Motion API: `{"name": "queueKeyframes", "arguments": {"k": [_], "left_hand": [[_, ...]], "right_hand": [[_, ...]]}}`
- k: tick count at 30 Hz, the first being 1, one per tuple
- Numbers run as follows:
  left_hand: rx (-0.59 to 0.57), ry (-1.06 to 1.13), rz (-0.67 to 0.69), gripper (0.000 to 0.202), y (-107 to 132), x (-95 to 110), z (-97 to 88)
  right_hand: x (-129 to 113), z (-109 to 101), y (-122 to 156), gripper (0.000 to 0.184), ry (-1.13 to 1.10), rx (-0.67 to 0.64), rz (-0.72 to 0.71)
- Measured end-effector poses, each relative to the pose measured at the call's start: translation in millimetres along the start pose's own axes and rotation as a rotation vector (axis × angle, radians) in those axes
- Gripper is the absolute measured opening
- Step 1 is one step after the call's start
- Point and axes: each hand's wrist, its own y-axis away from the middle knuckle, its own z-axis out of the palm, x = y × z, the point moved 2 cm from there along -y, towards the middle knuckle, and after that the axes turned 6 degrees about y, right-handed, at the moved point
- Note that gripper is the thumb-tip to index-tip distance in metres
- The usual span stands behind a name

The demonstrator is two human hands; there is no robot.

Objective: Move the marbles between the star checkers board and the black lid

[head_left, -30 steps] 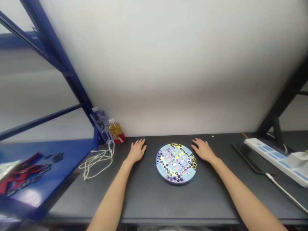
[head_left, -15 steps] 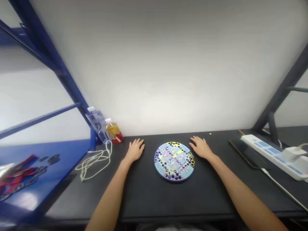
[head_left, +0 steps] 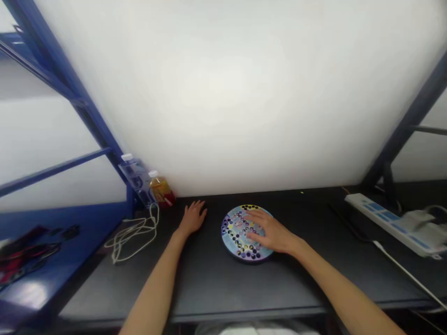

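A round, colourful game board (head_left: 234,235) with rings of small dark holes lies on the black table (head_left: 206,284). Over its right half is my right hand (head_left: 270,231), fingers stretched out and apart, covering part of the pattern; whether it touches the surface I cannot tell. To the left of the board my left hand (head_left: 192,217) rests flat on the table, fingers spread, with nothing in it. Some holes look yellow-rimmed, others purple or pink.
White cable (head_left: 120,239), a clear bottle (head_left: 134,174) and a yellow drink bottle (head_left: 161,190) stand or lie at left. On the right are a power strip (head_left: 384,216), a dark phone (head_left: 344,223) and its white cord (head_left: 401,267). Red and dark pieces (head_left: 21,256) lie on a blue table.
My right hand has moved left from the table beside the board to over its right half. My left hand stays flat in place. The view has shifted slightly.
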Motion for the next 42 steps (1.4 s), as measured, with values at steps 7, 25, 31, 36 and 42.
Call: {"name": "queueKeyframes", "arguments": {"k": [7,25,31,36,42], "left_hand": [[-0.004,0.0,-0.005,0.051,3,3,-3.9],[-0.012,-0.025,-0.007,0.051,-2,-2,-0.5],[-0.013,-0.027,-0.008,0.05,-2,0,-0.7],[-0.004,-0.003,-0.006,0.049,-1,0,-0.7],[0.113,0.213,0.075,0.039,-3,12,-10.8]], "right_hand": [[-39,18,6,0.091,0.072,-0.197,-0.133],[-55,49,4,0.069,0.128,-0.069,-0.249],[-53,49,7,0.054,0.025,0.05,-0.267],[-56,26,6,0.044,-0.035,0.205,-0.242],[23,-44,2,0.037,-0.234,0.65,0.294]]}}
